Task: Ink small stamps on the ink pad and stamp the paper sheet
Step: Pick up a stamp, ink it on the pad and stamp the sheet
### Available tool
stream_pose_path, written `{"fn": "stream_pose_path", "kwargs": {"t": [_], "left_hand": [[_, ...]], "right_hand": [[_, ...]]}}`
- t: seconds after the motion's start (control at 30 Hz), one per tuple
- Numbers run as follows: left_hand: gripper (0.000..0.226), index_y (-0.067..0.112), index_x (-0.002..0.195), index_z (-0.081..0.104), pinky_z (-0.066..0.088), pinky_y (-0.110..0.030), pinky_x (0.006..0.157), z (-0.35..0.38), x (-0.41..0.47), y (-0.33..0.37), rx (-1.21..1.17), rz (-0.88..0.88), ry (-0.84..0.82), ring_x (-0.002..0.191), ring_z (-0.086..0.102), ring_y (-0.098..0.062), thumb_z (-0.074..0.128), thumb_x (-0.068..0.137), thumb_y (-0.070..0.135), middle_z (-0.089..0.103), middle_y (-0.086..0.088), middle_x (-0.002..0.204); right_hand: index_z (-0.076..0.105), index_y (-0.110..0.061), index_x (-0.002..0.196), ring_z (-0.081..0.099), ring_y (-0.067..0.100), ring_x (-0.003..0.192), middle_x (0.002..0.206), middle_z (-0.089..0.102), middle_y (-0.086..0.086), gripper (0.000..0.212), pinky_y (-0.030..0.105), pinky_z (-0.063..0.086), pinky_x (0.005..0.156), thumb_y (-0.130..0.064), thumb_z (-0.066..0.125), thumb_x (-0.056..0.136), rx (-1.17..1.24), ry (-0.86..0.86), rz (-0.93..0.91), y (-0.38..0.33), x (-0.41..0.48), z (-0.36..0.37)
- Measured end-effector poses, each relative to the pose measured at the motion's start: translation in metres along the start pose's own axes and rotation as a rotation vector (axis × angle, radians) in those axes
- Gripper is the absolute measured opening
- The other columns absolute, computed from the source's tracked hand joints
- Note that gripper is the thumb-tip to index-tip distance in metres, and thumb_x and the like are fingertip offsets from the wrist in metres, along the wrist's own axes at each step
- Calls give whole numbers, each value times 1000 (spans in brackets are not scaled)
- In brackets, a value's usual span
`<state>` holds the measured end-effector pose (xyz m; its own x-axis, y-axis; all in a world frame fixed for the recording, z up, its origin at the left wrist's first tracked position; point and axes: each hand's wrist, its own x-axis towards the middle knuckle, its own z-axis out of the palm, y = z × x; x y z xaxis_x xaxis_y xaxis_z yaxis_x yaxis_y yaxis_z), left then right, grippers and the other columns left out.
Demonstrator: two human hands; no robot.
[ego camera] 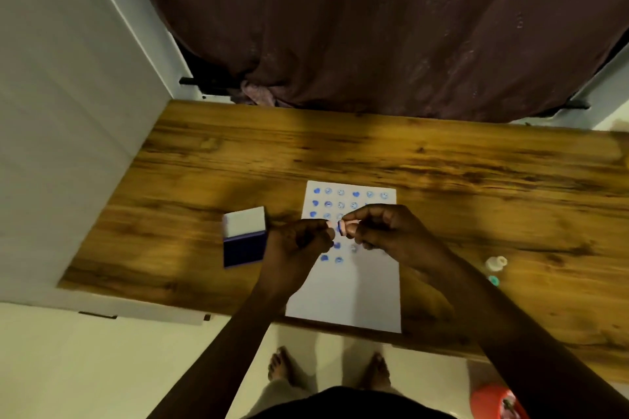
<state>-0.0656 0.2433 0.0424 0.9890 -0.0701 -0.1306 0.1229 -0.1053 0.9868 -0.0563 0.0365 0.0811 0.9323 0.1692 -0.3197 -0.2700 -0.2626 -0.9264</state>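
A white paper sheet [343,289] lies on the wooden table, its upper half covered with rows of blue stamp prints. Above the sheet's middle, both hands meet. My right hand [388,231] pinches a small pink stamp [346,226] by its body. My left hand [299,241] holds a small pink piece [330,224] at its fingertips, right against the stamp's end; whether it is a cap or a second stamp is unclear. An ink pad [244,236] lies open left of the sheet, white lid up, dark blue pad towards me.
The wooden table [204,180] stands against a white wall on the left and a dark curtain behind. Two small stamps, one white [496,263] and one teal [493,280], sit right of the sheet. A red object [497,401] lies on the floor near my feet.
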Motion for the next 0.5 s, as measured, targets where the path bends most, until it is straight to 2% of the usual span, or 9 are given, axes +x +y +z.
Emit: {"fn": "stream_pose_path", "kwargs": {"t": [0.07, 0.17, 0.23, 0.3, 0.4, 0.5], "left_hand": [[16, 31, 93, 80, 60, -19, 69, -23, -2, -4, -30, -17, 46, 88, 80, -14, 78, 91, 15, 84, 10, 93], [8, 11, 99, 78, 59, -19, 70, -62, -6, -15, -43, -34, 130, 86, 79, -12, 77, 91, 11, 83, 3, 90], [11, 19, 98, 80, 59, -19, 70, -88, -10, -22, -30, -31, 152, 84, 79, -12, 75, 93, 11, 82, 1, 89], [19, 31, 95, 82, 60, -17, 71, -113, -15, -29, -9, -18, 182, 88, 80, -12, 74, 94, 14, 83, 5, 92], [13, 28, 104, 80, 62, -21, 71, -147, -20, -41, 16, -48, 246, 93, 80, -14, 75, 92, 24, 83, 6, 99], [10, 27, 99, 81, 62, -26, 69, -171, -24, -50, 23, -59, 282, 90, 80, -15, 75, 90, 25, 83, 3, 94]], "right_hand": [[78, -30, 106, 72, -2, 90, 99, 78, -16, 20, 11, 53, 64, -27, 78, 86, -50, 3, -41, -3, 9, 15], [77, -31, 105, 71, -3, 95, 103, 77, -18, 22, 14, 58, 73, -38, 79, 84, -202, 27, -107, -5, 23, 42], [76, -32, 102, 70, -5, 90, 96, 75, -20, 23, 10, 55, 74, -46, 77, 83, -329, 47, -135, -4, 33, 63], [74, -31, 97, 68, -8, 83, 88, 73, -20, 23, 7, 53, 68, -50, 76, 84, -409, 57, -140, -4, 42, 85], [74, -26, 100, 69, 2, 79, 90, 76, -9, 25, 20, 57, 74, -47, 73, 88, -525, 51, -191, -4, 55, 114], [72, -20, 106, 72, 15, 93, 102, 76, 2, 26, 28, 58, 83, -42, 66, 94, -656, -1, -262, -4, 65, 141]]}}
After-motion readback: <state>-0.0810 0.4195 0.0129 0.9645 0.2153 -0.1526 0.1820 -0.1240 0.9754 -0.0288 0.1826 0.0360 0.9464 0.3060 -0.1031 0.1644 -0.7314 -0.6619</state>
